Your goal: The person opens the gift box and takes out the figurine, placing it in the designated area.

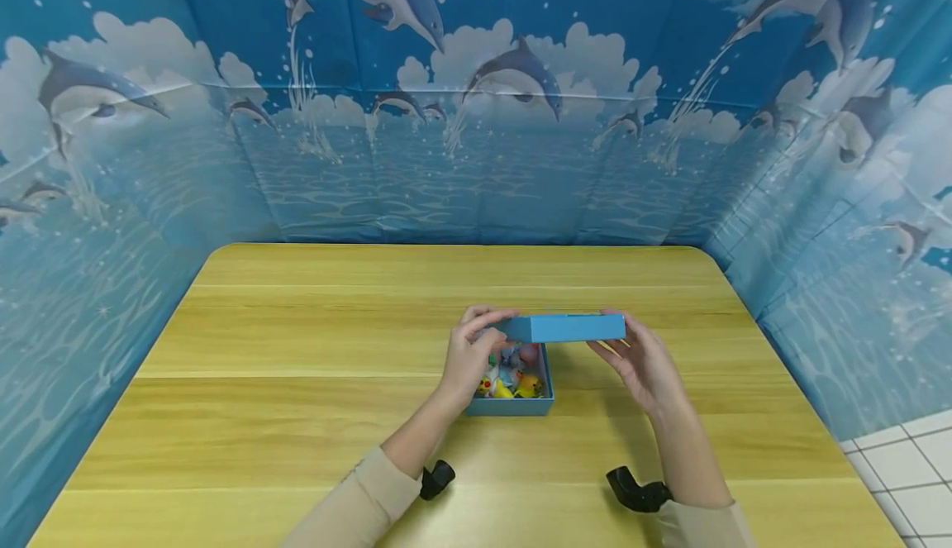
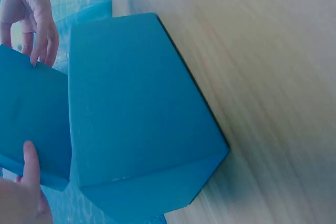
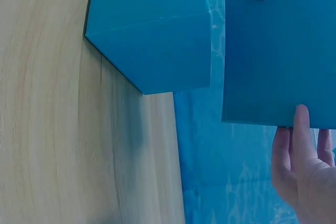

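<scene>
A blue box lid (image 1: 576, 328) is held tilted above a blue open box (image 1: 509, 407) on the table. My left hand (image 1: 470, 351) grips the lid's left end, its thumb on the near face. At the other end, my right hand (image 1: 641, 359) holds the lid between thumb and fingers, as the right wrist view also shows. Small colourful toys (image 1: 513, 373), some yellow and some grey-blue, fill the box. The lid and my left hand hide part of them. In the left wrist view the box (image 2: 142, 103) stands apart from the lid (image 2: 34, 114).
Beneath the box is a wood-grain table (image 1: 297, 341). A dolphin-print curtain (image 1: 476, 168) stands behind the table and along both sides. Black wrist mounts (image 1: 638, 490) sit near both sleeves. White floor tiles (image 1: 918, 457) show at the lower right.
</scene>
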`<state>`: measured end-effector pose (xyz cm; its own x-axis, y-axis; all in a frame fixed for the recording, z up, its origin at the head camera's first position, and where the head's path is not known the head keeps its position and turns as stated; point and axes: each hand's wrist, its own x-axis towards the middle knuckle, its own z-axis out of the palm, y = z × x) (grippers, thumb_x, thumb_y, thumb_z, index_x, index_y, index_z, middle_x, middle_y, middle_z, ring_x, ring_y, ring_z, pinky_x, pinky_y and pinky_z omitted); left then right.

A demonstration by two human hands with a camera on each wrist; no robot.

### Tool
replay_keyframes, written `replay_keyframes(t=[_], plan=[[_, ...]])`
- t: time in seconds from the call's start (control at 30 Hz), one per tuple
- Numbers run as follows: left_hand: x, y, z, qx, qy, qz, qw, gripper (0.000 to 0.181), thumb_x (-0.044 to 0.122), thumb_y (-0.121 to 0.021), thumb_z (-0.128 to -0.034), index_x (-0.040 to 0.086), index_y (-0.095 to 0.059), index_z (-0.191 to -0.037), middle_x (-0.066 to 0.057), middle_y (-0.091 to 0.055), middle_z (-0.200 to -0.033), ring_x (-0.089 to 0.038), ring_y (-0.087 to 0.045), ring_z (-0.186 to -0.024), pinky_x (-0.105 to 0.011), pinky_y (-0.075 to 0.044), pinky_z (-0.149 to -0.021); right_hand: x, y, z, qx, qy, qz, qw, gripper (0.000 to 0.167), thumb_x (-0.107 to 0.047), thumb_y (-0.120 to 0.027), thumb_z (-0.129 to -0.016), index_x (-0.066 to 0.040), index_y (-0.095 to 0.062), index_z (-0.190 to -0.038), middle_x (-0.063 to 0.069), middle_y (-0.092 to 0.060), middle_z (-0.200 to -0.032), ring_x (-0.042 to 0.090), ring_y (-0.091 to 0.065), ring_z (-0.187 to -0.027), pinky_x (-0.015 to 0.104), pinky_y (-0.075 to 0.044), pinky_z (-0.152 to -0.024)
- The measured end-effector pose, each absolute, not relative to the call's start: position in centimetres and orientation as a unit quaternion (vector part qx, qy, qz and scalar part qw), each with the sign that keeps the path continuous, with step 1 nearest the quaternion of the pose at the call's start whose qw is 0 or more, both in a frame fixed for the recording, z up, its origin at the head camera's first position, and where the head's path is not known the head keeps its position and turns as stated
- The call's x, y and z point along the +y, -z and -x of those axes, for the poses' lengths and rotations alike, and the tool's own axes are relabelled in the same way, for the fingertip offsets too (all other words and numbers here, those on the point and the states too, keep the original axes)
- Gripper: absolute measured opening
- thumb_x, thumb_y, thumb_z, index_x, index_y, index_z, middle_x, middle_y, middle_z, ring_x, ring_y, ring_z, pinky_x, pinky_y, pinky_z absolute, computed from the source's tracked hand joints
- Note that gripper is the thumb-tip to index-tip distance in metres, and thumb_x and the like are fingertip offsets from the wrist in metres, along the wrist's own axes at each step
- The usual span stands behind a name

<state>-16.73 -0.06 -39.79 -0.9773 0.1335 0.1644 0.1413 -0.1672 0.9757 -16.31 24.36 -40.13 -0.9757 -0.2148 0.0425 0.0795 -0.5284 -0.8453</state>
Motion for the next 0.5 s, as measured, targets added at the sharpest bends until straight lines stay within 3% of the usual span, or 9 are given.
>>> replay_keyframes(t=[0.13,0.2,0.33,0.5], plan=[[0.35,40.54,17.02,-0.624,0.776,0.09,0.013,0.025,0.008,-0.049,-0.0925,-0.008,-0.064,-0.103,-0.012,-0.048,-0.111,-0.015,-0.051,-0.097,-0.048,-0.047,-0.084,24.14,39.76,16.17,0.509,0.857,0.026,0.08,0.027,-0.02,-0.042,-0.098,-0.009,-0.066,-0.096,0.004,-0.054,-0.109,0.012,-0.057,-0.091,0.024,-0.049,-0.082],[0.45,40.44,16.85,-0.637,0.766,0.082,0.023,0.024,0.013,-0.053,-0.0922,-0.007,-0.065,-0.099,-0.011,-0.049,-0.111,-0.014,-0.052,-0.091,-0.042,-0.049,-0.08,24.02,39.66,16.08,0.524,0.848,0.006,0.078,0.022,-0.017,-0.046,-0.096,-0.01,-0.066,-0.093,0.003,-0.056,-0.107,0.01,-0.058,-0.086,0.02,-0.05,-0.077],[0.57,40.39,16.66,-0.662,0.744,0.08,0.042,0.02,0.01,-0.058,-0.0887,-0.007,-0.064,-0.098,-0.016,-0.048,-0.118,-0.019,-0.048,-0.1,-0.028,-0.043,-0.076,23.88,39.66,15.92,0.548,0.833,-0.02,0.075,0.015,-0.009,-0.051,-0.093,-0.013,-0.065,-0.089,0.0,-0.06,-0.102,0.008,-0.059,-0.083,0.018,-0.05,-0.069],[0.89,40.99,16.91,-0.657,0.749,0.072,0.049,0.025,0.009,-0.063,-0.085,-0.003,-0.062,-0.107,-0.014,-0.048,-0.119,-0.024,-0.044,-0.111,-0.027,-0.039,-0.086,24.31,39.88,15.84,0.574,0.815,0.001,0.078,0.02,-0.004,-0.052,-0.091,-0.012,-0.062,-0.106,-0.002,-0.055,-0.108,0.009,-0.058,-0.091,0.021,-0.049,-0.075]])
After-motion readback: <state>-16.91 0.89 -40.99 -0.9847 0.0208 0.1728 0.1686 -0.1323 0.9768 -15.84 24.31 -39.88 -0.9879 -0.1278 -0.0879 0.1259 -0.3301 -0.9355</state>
